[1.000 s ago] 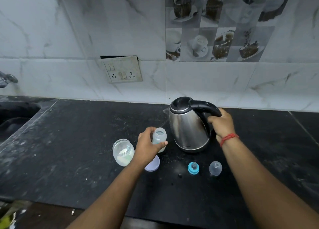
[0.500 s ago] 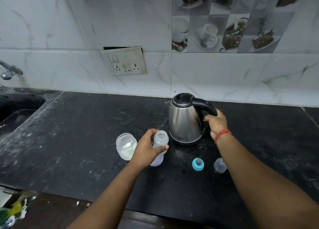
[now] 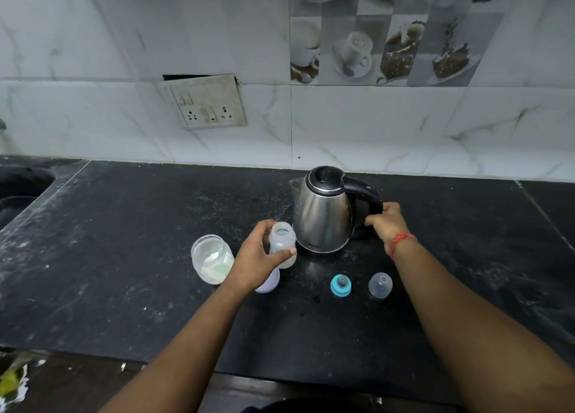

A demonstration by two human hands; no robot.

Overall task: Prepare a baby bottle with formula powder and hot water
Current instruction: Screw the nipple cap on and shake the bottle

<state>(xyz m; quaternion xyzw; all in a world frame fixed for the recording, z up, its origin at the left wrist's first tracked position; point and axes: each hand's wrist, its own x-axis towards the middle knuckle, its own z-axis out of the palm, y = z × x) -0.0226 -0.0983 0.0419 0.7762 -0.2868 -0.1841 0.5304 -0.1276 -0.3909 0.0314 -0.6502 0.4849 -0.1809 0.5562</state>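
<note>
A clear open baby bottle [image 3: 282, 241] stands upright on the black counter [image 3: 124, 257], and my left hand [image 3: 259, 258] grips it from the left side. Right behind it sits a steel kettle [image 3: 322, 218] with a black lid and handle. My right hand [image 3: 387, 224] is curled round the lower part of that handle, and the kettle's base rests on the counter. An open clear jar [image 3: 211, 258] with white formula powder stands left of my left hand. The blue teat ring [image 3: 341, 285] and clear bottle cap [image 3: 380, 285] lie in front of the kettle.
A pale lilac lid [image 3: 270, 285] lies under my left wrist. A sink [image 3: 18, 191] is cut into the counter at far left. A socket plate [image 3: 207, 104] hangs on the tiled wall behind. The counter's front edge runs below my forearms.
The kettle has come down from a slight tilt and stands flat farther back. My right hand has slid lower on its handle. My left hand still holds the bottle in place.
</note>
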